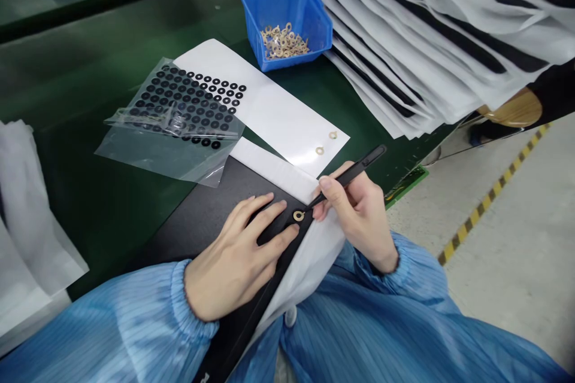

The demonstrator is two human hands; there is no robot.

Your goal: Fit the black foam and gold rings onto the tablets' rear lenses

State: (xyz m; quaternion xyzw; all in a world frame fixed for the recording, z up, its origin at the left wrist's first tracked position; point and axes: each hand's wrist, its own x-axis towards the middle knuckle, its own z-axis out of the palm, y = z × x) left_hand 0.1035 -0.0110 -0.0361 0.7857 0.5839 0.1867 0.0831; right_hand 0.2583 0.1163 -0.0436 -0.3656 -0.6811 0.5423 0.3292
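Observation:
My left hand (242, 251) lies flat on a black panel (211, 209), its fingers spread and holding nothing. In my right hand (359, 209) is a pair of black tweezers (350, 176), gripped like a pen. Their tip meets the edge of a small tan ring (299, 215) on the panel, just beyond my left fingertips. A strip of white wrapping (274, 170) runs along the panel's far edge, and more white wrapping (309, 257) lies beneath my right hand. Two tan rings (320, 151) sit on the white sheet (278, 114) beyond.
A blue bin (294, 64) holds many tan rings (285, 42). Black rings (215, 106) in rows lie partly under a clear plastic bag (179, 158). Stacked, white-wrapped panels (417, 42) stand at the back right; white wrapping (36, 221) lies at left. The green table's (386, 158) right edge is near my right hand.

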